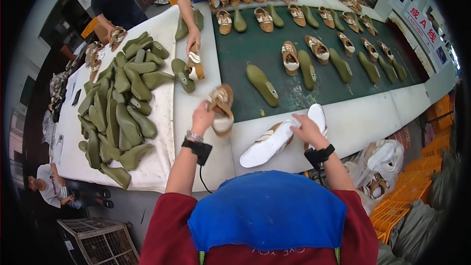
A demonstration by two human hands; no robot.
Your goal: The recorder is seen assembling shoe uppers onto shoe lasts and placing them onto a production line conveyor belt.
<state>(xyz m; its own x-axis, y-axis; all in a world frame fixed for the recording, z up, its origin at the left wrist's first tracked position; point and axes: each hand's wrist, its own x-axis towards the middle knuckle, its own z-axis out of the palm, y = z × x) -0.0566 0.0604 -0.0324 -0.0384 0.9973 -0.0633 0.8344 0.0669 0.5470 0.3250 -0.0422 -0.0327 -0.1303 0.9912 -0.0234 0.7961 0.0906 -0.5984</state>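
Note:
A tan and brown shoe upper with white stripes (222, 113) is in my left hand (202, 117), whose fingers are closed on its side; it is slightly blurred. My right hand (310, 131) reaches over the white worktop with fingers apart, at the end of a shoe upper turned white underside up (269, 146). Just beyond that hand lies a second white-bottomed upper (317, 114), partly hidden by it. Nearest on the green belt (230, 88) is an olive-green shoe last (262, 86).
Many green lasts (117, 98) lie heaped on the left table. Shoe uppers (290, 59) and lasts stand in rows along the belt. Across from me a co-worker's hand (193, 38) holds a shoe (196, 64). A plastic bag of shoes (378, 167) and orange crates (397, 194) sit at right.

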